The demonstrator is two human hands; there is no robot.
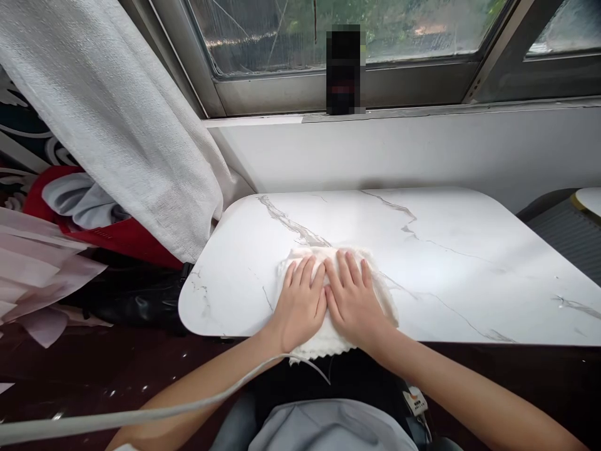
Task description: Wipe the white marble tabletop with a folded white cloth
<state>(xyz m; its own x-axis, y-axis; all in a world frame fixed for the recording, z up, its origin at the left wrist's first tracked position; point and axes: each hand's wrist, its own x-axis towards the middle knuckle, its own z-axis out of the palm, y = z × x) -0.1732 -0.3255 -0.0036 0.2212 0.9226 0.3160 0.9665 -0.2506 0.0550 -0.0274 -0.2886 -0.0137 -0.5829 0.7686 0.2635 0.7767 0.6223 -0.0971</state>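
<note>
Daylight thru window (413, 34) glares on tabletop (436, 269) (patch (345, 70) pixelated, btw).

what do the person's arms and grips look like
The left grip and right grip are bare hands with slender fingers; no gloves, rings or markings show. The left forearm and right forearm are bare too, with no watch in sight. A pale cable crosses the left forearm in view. A small white patch near the lower edge may be a sleeve.

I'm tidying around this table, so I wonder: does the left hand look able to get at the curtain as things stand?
Probably yes, with some stretch: the left hand rests on the white cloth, and only marbled tabletop shows between the cloth and the lower end of the curtain.
</note>
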